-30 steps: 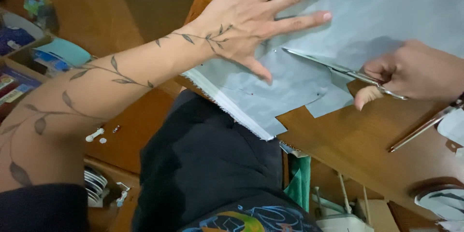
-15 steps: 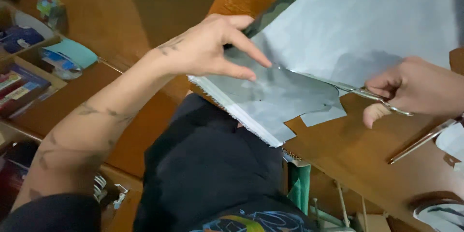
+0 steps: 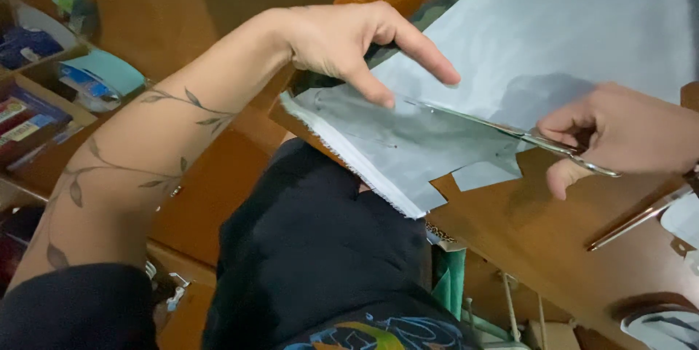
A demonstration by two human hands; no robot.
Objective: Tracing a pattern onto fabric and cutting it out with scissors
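Now the left hand (image 3: 342, 40) pinches the grey fabric (image 3: 408, 139) edge between its fingers, keeping it taut on the desk (image 3: 524, 241); just beyond them, the right hand (image 3: 626, 142) grips scissors (image 3: 510, 131), blades cutting the cloth.

My bare left hand (image 3: 349, 44) reaches in from the lower left on a long forearm inked with a leafy vine tattoo, wrist bent, index finger stretched forward and thumb pointing down, the two set apart in a pinch. My bare right hand (image 3: 626, 139) comes in from the right edge, fingers curled into a loose grip, thumb hanging low beneath the knuckles.
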